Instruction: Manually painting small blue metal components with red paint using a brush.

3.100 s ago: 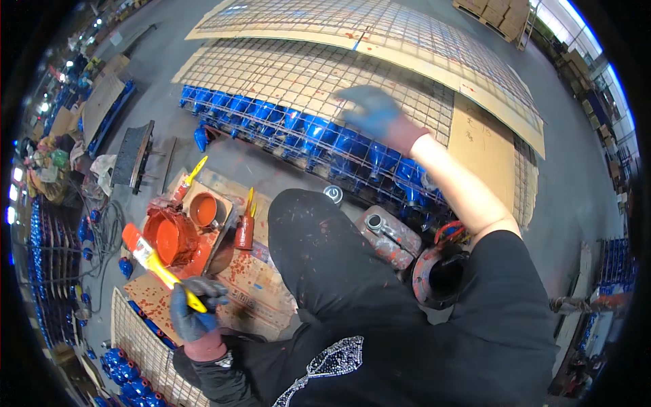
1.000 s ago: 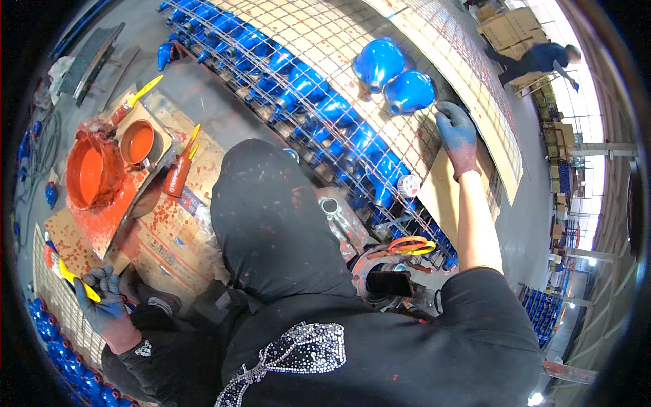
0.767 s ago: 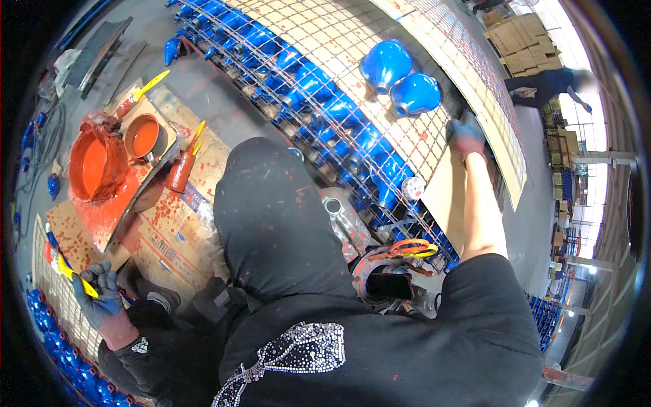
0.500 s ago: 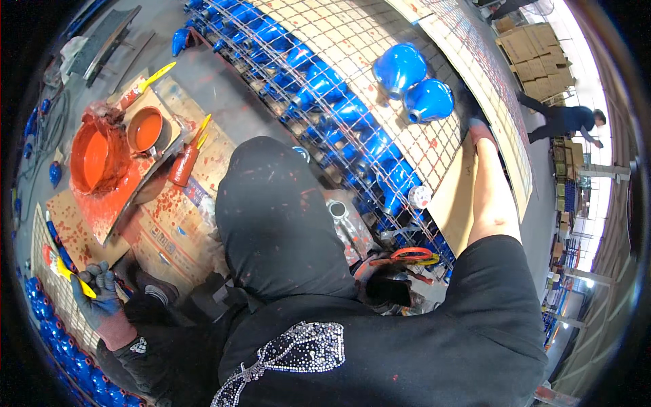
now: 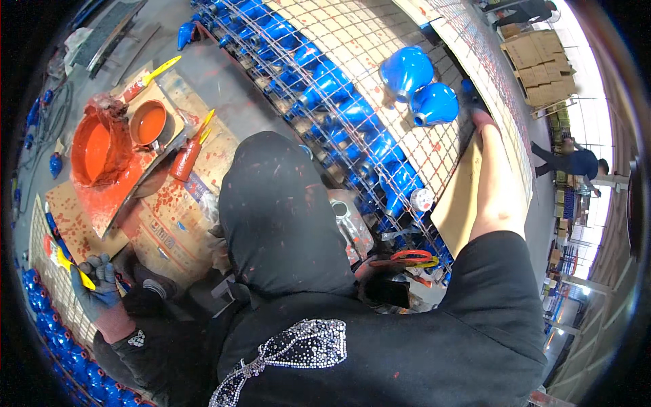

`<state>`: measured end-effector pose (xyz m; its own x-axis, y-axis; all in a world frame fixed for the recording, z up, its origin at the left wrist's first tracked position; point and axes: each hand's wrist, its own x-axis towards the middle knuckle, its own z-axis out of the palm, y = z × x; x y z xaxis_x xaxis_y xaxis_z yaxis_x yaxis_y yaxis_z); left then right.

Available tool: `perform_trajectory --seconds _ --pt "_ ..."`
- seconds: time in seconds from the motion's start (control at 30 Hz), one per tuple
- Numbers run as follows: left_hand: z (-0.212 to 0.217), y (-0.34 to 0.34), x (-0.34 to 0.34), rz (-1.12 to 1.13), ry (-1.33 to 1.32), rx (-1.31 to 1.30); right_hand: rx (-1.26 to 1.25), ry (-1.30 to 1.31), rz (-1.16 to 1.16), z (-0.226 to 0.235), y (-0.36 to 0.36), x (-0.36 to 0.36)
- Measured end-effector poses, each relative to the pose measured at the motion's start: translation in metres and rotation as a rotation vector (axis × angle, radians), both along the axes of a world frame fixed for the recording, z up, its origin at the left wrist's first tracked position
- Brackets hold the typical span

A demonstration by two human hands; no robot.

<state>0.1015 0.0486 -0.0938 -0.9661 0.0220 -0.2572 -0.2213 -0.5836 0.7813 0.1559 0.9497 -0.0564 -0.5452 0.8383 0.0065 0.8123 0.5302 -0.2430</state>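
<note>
Paintbrush in the left hand, right hand beneath the upper rack

A rack layer of rusty wire mesh over tan cardboard point(image 5: 325, 30), flecked with red, slants across a grey concrete floor point(image 5: 224, 85). Glossy blue castings point(image 5: 329, 85) crowd beneath its near edge, and a second mesh-and-cardboard layer point(image 5: 468, 44) overlaps its far edge. Beyond stand a stack of brown cardboard boxes point(image 5: 539, 64) and a person in dark clothes point(image 5: 576, 163), before bright windows.

The left hand point(image 5: 102, 288), in a grey-blue glove, pinches a flat paintbrush with a yellow handle and red-stained head point(image 5: 66, 263). It is off to the left, beside the left edge of a red-spotted cardboard sheet point(image 5: 85, 220). Its long axis runs obliquely, head away and leftward, butt back toward the wearer.

The right hand point(image 5: 482, 121) shows mainly its maroon cuff under the upper layer's edge; its fingers are hidden, so their state cannot be told. Near it, two glossy blue bell-shaped pieces point(image 5: 408, 70) lie toward the lower layer's far edge, necks toward the near edge.
</note>
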Motion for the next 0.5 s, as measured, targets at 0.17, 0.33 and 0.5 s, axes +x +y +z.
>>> perform_trajectory --seconds 0.17,0.33,0.5 --pt "0.003 0.004 -0.004 -0.044 -0.018 0.034 0.036 -0.048 0.304 0.013 -0.066 0.036" --pt "0.001 0.009 -0.01 -0.035 -0.021 0.034 0.087 -0.17 0.315 0.037 -0.179 0.079" --pt "-0.001 0.013 -0.016 -0.011 -0.052 0.02 0.002 -0.162 0.4 0.061 -0.246 0.094"
